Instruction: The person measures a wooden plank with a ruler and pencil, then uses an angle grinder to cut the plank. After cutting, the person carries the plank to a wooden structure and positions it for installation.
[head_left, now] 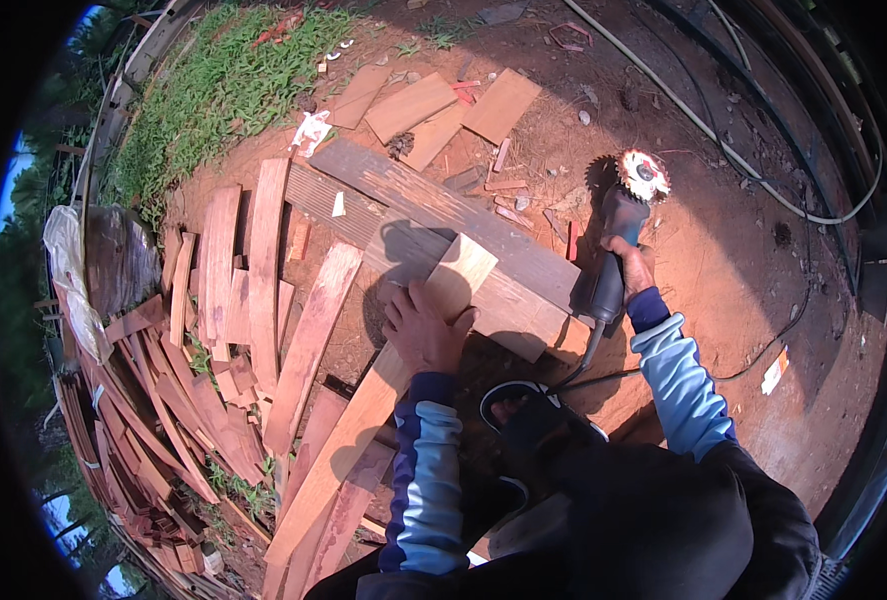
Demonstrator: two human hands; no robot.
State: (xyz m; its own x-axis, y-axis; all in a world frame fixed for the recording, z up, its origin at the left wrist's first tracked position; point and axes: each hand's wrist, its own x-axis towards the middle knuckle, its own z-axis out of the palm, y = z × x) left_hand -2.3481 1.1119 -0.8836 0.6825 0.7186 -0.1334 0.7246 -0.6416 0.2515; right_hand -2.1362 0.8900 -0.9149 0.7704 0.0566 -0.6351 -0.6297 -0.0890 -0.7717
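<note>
Clasped in the right hand (637, 262), the power tool (622, 213) is held clear of the plank (368, 425), which is steadied across boards (525, 312) by the spread left hand (428, 332), clench unclear; blade (654, 180) alignment is judged next.

Head view: taken from above, faced downward.
Left hand (425, 328), right hand (639, 262): seen near.
Forearms (427, 485): framed between four and six o'clock.
Grass (225, 95): seen farther, between ten and eleven o'clock.
</note>
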